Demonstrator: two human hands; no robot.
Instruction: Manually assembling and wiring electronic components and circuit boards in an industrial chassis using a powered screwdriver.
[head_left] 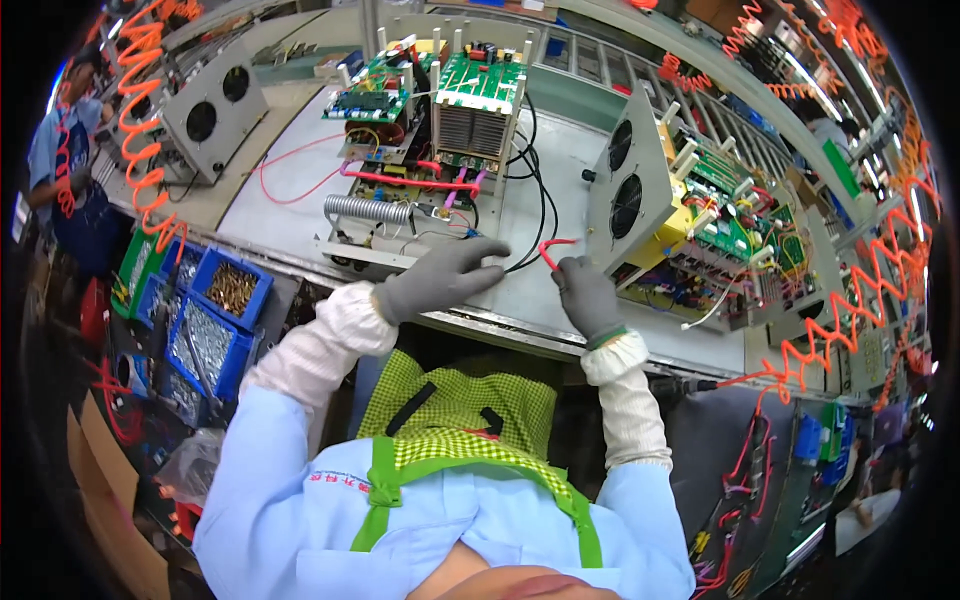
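My left hand (440, 280), in a grey glove, reaches over the front edge of an opened electronic unit, its fingers stretched out and apart. Beside it on that unit lie a ribbed silver coil (368, 210) and a thick red cable (410, 179) with pink sleeves. My right hand (588, 297), gloved the same way, is closed around a short bent red cable (547, 256), whose free end points up and to the right. Green circuit boards (480, 80) stand on a finned metal block (470, 130) at the back of the unit. Black cables (541, 190) run down its right side.
To the right stands another unit with a grey two-fan panel (625, 180). A similar fan panel (212, 115) is at the far left, near a person (70, 160). Blue bins (232, 288) of screws sit at my left. Orange coiled hoses (140, 110) hang at both sides.
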